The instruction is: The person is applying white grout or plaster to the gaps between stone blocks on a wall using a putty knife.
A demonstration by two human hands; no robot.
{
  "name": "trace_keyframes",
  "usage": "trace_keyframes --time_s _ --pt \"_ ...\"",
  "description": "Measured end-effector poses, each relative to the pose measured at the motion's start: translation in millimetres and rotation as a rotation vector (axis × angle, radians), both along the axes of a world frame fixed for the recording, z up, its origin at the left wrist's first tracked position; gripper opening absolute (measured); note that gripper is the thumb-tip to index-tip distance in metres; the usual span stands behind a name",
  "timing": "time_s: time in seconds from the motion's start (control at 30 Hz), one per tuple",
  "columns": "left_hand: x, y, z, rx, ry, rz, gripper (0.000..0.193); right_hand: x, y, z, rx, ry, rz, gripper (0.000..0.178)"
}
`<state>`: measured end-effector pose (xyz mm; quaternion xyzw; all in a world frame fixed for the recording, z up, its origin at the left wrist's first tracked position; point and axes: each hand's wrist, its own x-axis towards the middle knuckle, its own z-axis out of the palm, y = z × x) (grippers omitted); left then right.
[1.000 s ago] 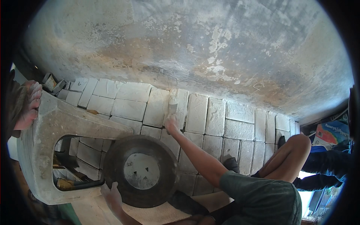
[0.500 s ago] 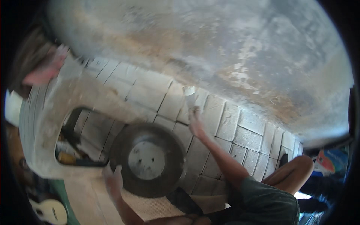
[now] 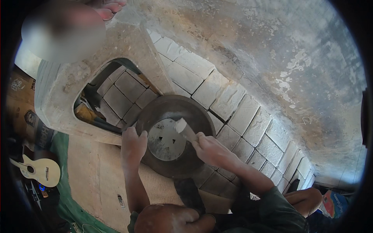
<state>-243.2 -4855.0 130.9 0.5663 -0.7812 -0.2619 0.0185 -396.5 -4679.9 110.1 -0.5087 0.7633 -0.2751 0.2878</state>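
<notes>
A dark round basin [image 3: 210, 128] sits in front of me, with a pale grey layer that looks wet [image 3: 165, 149] in its bottom. Dark triangular spots show in that layer. My left hand [image 3: 133, 145] is closed on the basin's left rim, thumb up. Over the basin my right hand [image 3: 211, 149] grips a flat paintbrush [image 3: 189, 134] by its handle. Its white-coated end is above the pale layer; whether it touches cannot be told. Beyond the basin lie rows of bricks [image 3: 229, 103] with a whitish coat.
A stool-like piece with a rounded opening [image 3: 128, 42] stands at left. Someone's toes or fingers [image 3: 107, 11] rest atop it, beside a blurred patch. A stained wall [image 3: 272, 58] rises behind the bricks. Woven matting [image 3: 91, 171], a cream guitar [image 3: 43, 171] and green cloth [image 3: 60, 149] lie lower left.
My right hand has brought the paintbrush from over the bricks back to the basin. My left hand has closed on the rim. The whole view has shifted.
</notes>
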Motion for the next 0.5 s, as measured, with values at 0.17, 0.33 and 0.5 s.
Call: trace_keyframes --time_s 0.17,0.33,0.5 --pt "-1.4 5.4 -0.1 0.0 0.004 -0.038 0.038 -0.8 0.4 -3.5 0.176 0.091 0.079 0.018" --pt "-3.4 12.7 4.6 -0.025 -0.005 0.019 0.035 -22.1 8.8 -7.7 0.146 0.355 0.42 0.02" --pt "-0.5 16.9 -7.6 -0.139 0.015 -0.06 0.033 -22.1 -25.1 4.9 0.551 0.079 0.294 0.021"
